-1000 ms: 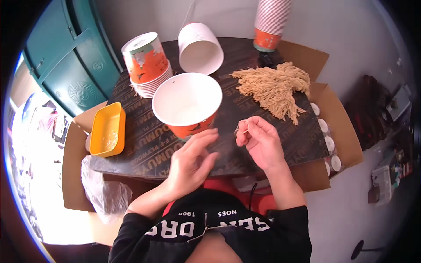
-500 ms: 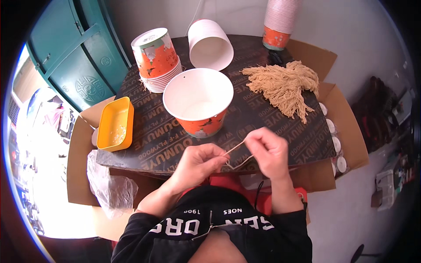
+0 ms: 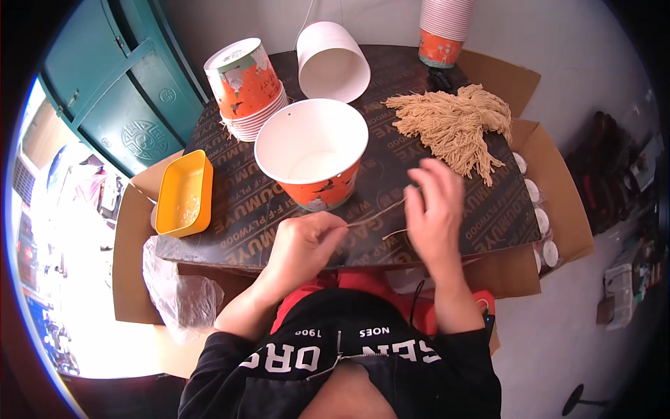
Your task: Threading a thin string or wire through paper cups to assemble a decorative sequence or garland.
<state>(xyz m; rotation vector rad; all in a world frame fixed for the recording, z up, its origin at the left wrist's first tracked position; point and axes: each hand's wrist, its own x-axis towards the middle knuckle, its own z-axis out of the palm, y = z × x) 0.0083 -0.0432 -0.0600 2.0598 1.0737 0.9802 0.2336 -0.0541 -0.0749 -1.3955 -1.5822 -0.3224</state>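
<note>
A thin beige string [image 3: 377,213] runs between my hands over the near part of the table. My left hand [image 3: 307,241] pinches one part of it between thumb and fingertips. Slightly blurred, my right hand [image 3: 436,206] has the string running into its curled fingers, and a short free end sticks out beside its palm. Just beyond my left hand stands an upright paper bucket [image 3: 322,192], orange outside and white inside, with small dark holes near its rim. A bundle of beige strings [image 3: 457,126] lies beyond my right hand.
A yellow tray [image 3: 204,199] with small white bits sits at the table's left. Upside-down stacked buckets [image 3: 244,87], a bucket stack on its side [image 3: 324,59] and another tall stack [image 3: 441,45] stand behind. Cardboard boxes [image 3: 558,188] and a plastic bag [image 3: 181,297] flank the dark table [image 3: 488,230].
My right hand has moved up and right, drawing the string out longer and straighter from my left hand. My left hand has shifted slightly left. The view has tilted a little.
</note>
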